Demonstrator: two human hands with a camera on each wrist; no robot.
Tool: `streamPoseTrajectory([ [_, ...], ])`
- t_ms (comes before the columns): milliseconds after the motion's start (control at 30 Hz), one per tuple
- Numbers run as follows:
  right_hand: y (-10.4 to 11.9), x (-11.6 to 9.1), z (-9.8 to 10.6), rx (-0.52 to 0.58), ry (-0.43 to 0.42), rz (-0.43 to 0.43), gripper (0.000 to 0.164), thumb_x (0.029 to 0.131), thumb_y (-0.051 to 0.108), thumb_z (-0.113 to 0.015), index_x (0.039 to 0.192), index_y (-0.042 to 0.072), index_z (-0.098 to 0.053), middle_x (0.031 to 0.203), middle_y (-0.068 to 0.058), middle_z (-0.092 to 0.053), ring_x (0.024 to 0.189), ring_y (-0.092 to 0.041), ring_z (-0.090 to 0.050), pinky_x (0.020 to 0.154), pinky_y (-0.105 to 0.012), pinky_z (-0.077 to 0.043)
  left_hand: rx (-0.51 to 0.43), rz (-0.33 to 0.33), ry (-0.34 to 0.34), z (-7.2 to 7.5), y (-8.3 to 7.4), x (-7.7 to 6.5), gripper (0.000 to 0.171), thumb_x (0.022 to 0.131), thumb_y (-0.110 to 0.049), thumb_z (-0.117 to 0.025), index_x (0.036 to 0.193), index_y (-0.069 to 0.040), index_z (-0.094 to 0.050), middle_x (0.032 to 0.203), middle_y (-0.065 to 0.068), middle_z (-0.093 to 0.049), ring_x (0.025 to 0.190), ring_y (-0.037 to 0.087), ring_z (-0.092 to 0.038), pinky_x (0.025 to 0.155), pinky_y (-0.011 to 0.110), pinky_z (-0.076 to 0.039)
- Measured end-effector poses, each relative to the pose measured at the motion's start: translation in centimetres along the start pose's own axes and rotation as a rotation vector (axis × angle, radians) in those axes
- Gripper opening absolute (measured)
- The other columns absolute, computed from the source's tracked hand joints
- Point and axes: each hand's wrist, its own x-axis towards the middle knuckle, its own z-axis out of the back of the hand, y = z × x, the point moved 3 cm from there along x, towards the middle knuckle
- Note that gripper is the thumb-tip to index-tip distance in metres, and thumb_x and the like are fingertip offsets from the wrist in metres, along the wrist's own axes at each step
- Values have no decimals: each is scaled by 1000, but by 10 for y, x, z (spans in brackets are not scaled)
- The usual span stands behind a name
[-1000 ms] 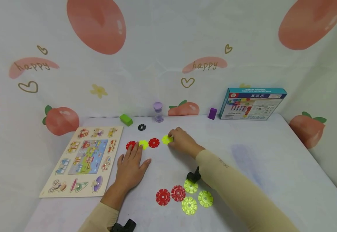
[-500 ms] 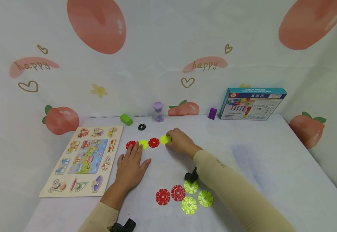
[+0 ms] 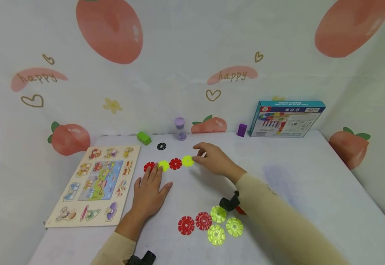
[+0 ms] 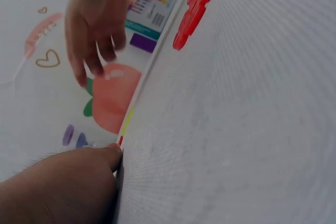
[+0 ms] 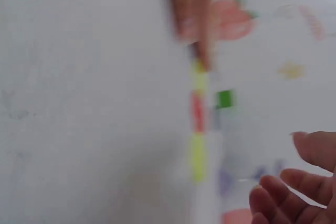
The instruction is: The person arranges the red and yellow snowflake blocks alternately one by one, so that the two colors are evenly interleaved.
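Note:
In the head view, a row of notched plastic discs lies on the white table. From left to right it has a red disc (image 3: 149, 166), a yellow disc (image 3: 164, 166), a second red disc (image 3: 175, 164) and a yellow end disc (image 3: 187, 161). My left hand (image 3: 150, 195) rests flat, its fingertips on the two leftmost discs and partly covering them. Just right of the yellow end disc is my right hand (image 3: 214, 159), fingers loosely bent and holding nothing. The right wrist view shows that hand's spread fingers (image 5: 294, 198) beside the blurred row.
Nearer me lie more loose discs, red (image 3: 186, 225) and yellow (image 3: 216, 235), one partly under the right sleeve. A wooden puzzle board (image 3: 93, 186) lies at left. Along the back stand a green block (image 3: 144, 138), black chip (image 3: 161, 146), purple hourglass (image 3: 180, 129), purple block (image 3: 242, 130) and box (image 3: 286, 119).
My right hand slid the yellow end disc left toward the red one, then let go and drew back to the right. The left hand has stayed in place.

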Motion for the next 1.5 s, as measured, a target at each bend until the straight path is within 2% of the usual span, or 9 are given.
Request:
streamPoseTrajectory([
  [167,-15,-50,28,272,7,29,40,90,47,-62,125,27,-58,108,-2,-61,95,-26,-57,77,-47,-51,-1,3,-7,3,2,-3,79,89,-53,-57,151,-11,-30,156,9,-21,143,32,-10,106,62,-11],
  [333,-66,-110,28,448,70,-46,46,94,38,-61,133,16,-52,120,-14,-57,104,-35,-55,86,-47,-49,4,2,5,2,0,-4,78,90,-53,-55,151,-10,-30,156,10,-21,143,32,-9,105,63,-11],
  [500,-104,-154,24,317,-6,-59,46,89,32,-69,128,13,-57,115,-5,-60,99,-25,-57,79,-32,-51,5,-6,2,1,-2,-1,77,92,-54,-52,151,-11,-29,157,9,-20,143,32,-9,106,62,-10],
  [633,-106,-171,18,80,-29,2,46,80,38,-77,121,23,-62,110,6,-55,95,-15,-52,78,-26,-48,3,1,2,2,-3,1,77,91,-53,-54,151,-11,-29,157,9,-20,143,32,-9,106,62,-10],
  [733,-101,-175,13,6,-19,16,40,79,35,-79,113,24,-61,105,8,-52,91,-13,-50,77,-26,-47,2,0,12,1,-3,1,78,91,-53,-54,151,-11,-29,157,9,-20,143,32,-9,106,62,-10],
  [933,-94,-162,18,148,-10,-107,32,85,22,-74,109,16,-53,86,0,-61,77,-19,-57,65,-28,-51,11,6,8,-1,-1,1,78,91,-54,-53,151,-12,-29,157,8,-20,143,31,-8,106,62,-10],
  [1100,-86,-128,25,281,-107,-131,22,90,20,-68,106,13,-55,84,-9,-60,73,-27,-57,60,-31,-51,13,3,3,1,-1,1,78,90,-54,-55,151,-11,-29,157,10,-20,143,32,-9,105,63,-11],
  [1367,-87,-47,6,87,-173,-62,17,90,24,-69,104,22,-61,93,5,-61,84,-18,-53,72,-33,-49,6,7,5,2,-2,0,78,90,-53,-55,151,-12,-30,157,9,-21,143,32,-10,105,63,-11],
  [1500,-81,-21,-3,60,-168,-9,25,88,28,-71,110,20,-62,100,4,-58,89,-17,-52,78,-33,-48,-5,3,8,3,-2,0,78,91,-54,-54,151,-12,-30,157,9,-20,143,32,-10,105,63,-10],
])
